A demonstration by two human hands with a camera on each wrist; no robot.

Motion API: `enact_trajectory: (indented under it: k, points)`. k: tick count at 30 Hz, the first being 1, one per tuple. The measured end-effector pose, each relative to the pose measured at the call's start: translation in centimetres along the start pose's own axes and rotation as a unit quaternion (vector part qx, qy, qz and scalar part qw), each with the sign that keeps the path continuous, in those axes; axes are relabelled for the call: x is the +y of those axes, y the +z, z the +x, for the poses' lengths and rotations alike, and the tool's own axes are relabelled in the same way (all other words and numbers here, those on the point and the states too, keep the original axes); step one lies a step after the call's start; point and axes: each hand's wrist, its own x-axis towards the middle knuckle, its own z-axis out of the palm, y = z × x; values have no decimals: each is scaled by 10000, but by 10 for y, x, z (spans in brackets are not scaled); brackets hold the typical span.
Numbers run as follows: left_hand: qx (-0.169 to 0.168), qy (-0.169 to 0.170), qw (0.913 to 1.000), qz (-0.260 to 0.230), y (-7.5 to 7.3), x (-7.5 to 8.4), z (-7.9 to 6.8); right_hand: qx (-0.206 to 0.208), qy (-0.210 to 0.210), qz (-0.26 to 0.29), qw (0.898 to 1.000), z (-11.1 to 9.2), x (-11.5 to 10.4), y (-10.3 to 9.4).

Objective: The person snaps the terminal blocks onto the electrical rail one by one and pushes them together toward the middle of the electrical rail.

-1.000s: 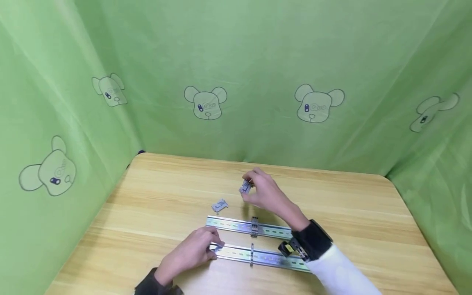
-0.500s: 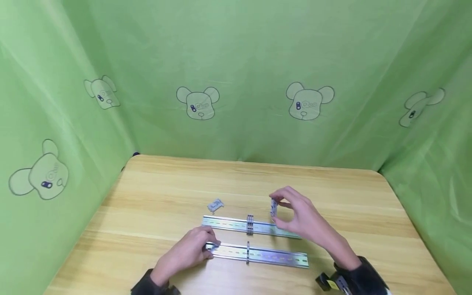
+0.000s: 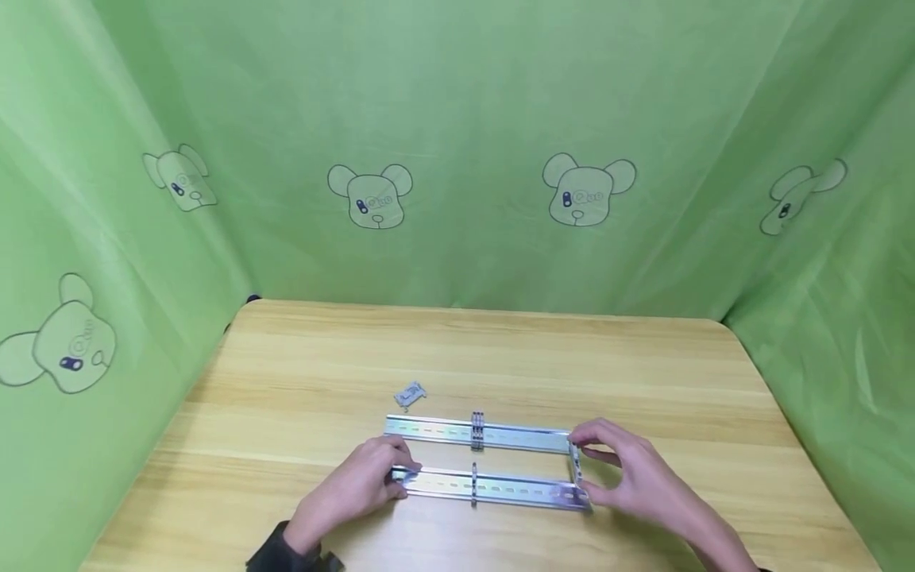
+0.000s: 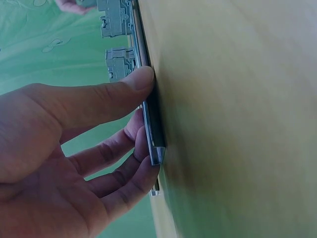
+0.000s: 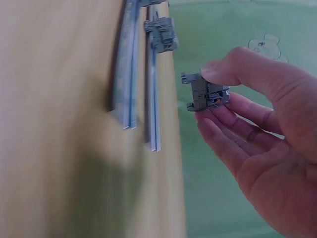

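Observation:
My left hand [image 3: 363, 479] grips the left end of the nearer slotted DIN rail [image 3: 525, 490], thumb on the near edge and fingers on the far edge. Between the thumb and fingertips of my right hand [image 3: 636, 477] is a grey terminal block [image 5: 208, 93], held upright. It hangs above the right end of the nearer rail, apart from it in the right wrist view. One thin terminal block [image 3: 474, 485] stands across the middle of that rail. Behind lies the farther DIN rail [image 3: 429, 430], bearing a small group of terminal blocks [image 3: 477, 431].
A loose grey terminal block [image 3: 410, 394] lies flat on the wooden table [image 3: 322, 349], behind the farther rail's left end. Green curtains [image 3: 457, 159] with bear-head prints enclose the table's back and sides.
My right hand has carried the terminal block from behind the rails rightward and toward me, over the nearer rail's right end. The left hand keeps its grip on the rail.

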Motion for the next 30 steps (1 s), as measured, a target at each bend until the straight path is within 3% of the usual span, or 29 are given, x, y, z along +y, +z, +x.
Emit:
enact_trajectory:
  k: [6,16,21,30]
  points:
    - [-56,-60,10000,11,-1,0,1,-25,-163,-58,9998,-18,8,-1]
    - [-85,-135,9999,1,-3,0,2,-267,325,-479,9980,-33,14,-3]
    - [-65,-132,9999,-6,-2,1,2,-273,385,-265,9985,-38,16,0]
    - [-143,-179,9997,46,0,0,1,-71,98,419,9990,-46,25,9]
